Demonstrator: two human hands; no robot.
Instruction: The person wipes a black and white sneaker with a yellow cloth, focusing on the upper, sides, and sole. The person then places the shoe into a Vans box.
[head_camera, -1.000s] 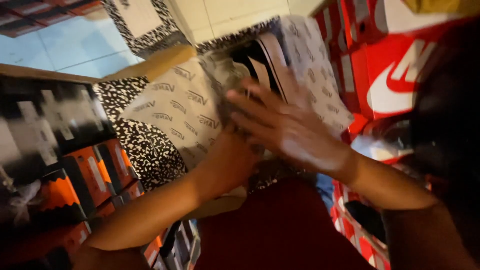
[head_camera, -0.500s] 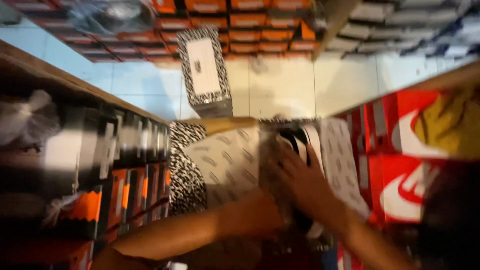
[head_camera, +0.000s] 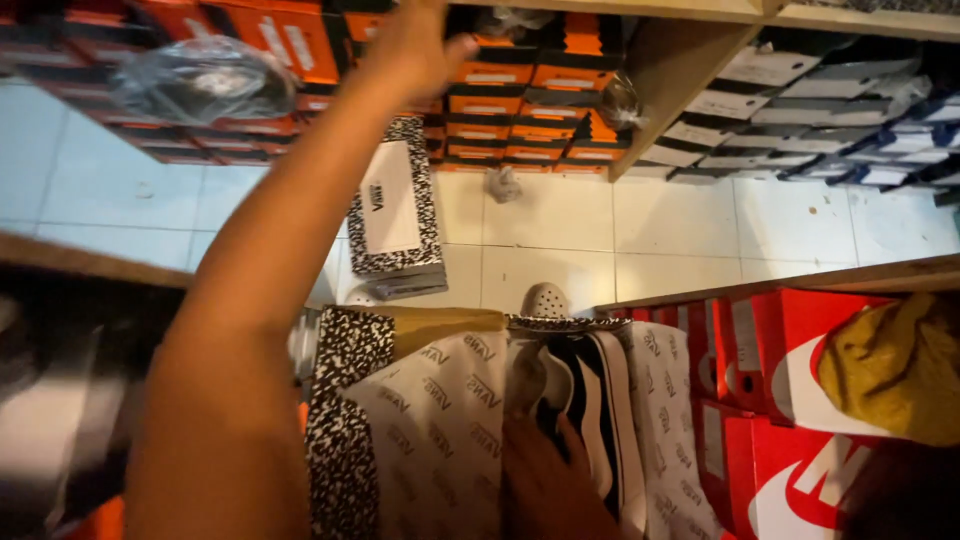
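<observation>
An open shoe box (head_camera: 340, 400) with a black-and-white speckled pattern sits in front of me, lined with printed white tissue paper (head_camera: 440, 420). A black shoe with a white stripe and white sole (head_camera: 590, 400) lies inside it. My right hand (head_camera: 545, 490) rests flat on that shoe at the lower edge of the view. My left arm stretches up and away, and my left hand (head_camera: 410, 50) is by the orange boxes (head_camera: 500, 75) at the top. Its thumb is spread, nothing shows in it, and its fingertips are cut off by the frame.
A matching speckled lid (head_camera: 392, 205) lies on the pale tiled floor (head_camera: 640, 230). Red boxes (head_camera: 790, 400) stand to the right with a yellow cloth (head_camera: 890, 365) on them. Wooden shelves (head_camera: 670, 70) hold orange and grey boxes. A clear plastic bag (head_camera: 200, 80) sits at top left.
My left hand has left the box and swung up toward the orange boxes. The view has tilted up, showing more floor and shelves. My right hand stays on the shoe.
</observation>
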